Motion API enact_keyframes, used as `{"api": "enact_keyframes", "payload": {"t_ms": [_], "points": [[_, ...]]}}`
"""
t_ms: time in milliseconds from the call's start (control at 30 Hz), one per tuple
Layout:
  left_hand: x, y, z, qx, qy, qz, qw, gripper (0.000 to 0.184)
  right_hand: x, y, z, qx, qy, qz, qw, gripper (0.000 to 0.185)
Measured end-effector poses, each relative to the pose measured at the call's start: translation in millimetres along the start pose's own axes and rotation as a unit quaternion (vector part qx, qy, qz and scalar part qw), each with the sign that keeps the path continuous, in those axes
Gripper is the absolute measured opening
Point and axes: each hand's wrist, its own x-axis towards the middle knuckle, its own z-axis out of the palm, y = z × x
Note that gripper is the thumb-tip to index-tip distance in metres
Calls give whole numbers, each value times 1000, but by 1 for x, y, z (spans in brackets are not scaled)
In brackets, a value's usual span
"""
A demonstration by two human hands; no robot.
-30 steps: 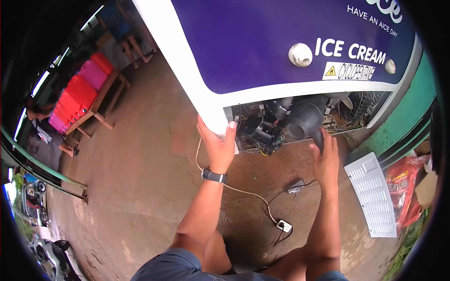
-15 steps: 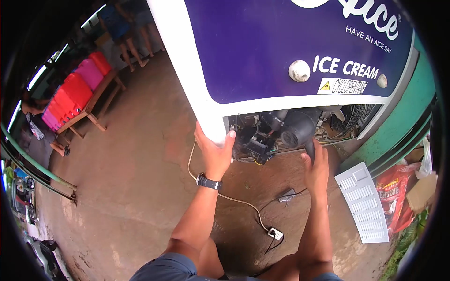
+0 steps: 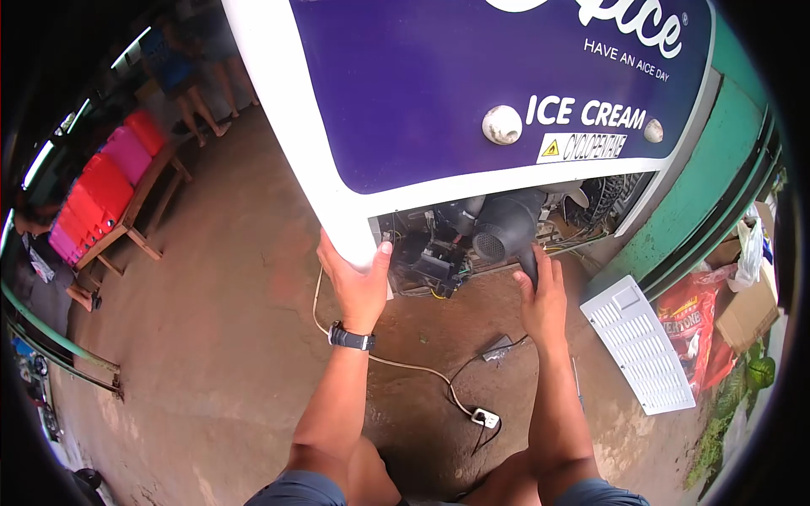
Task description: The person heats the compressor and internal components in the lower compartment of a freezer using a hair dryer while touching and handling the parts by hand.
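My right hand (image 3: 547, 299) is wrapped round the handle of a black hair dryer (image 3: 504, 226). Its round mesh end faces me, and its body lies among the parts in the open lower bay of a white and purple ice cream freezer (image 3: 498, 110). Inside that bay, black components and wiring (image 3: 439, 253) show left of the dryer. With a watch on the wrist, my left hand (image 3: 359, 282) grips the freezer's lower left corner, thumb in front; its other fingers are partly hidden. The dryer's far end cannot be seen.
A white extension socket (image 3: 485, 417) with plugged cords lies on the wet floor near a small grey box (image 3: 498, 347). To the right lean a white vented panel (image 3: 641, 344) and a red bag (image 3: 685, 320). Red and pink containers (image 3: 101, 190) stand on a wooden bench; people are behind.
The view has shifted, so the freezer and both hands appear further left. My hands keep the same holds, and the hair dryer stays in the bay.
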Motion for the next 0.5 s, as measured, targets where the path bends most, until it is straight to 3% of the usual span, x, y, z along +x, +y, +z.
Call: {"api": "enact_keyframes", "payload": {"t_ms": [500], "points": [[1, -4, -2, 1, 7, 15, 1000, 96, 0, -1, -2, 20, 12, 1, 1000, 49]]}}
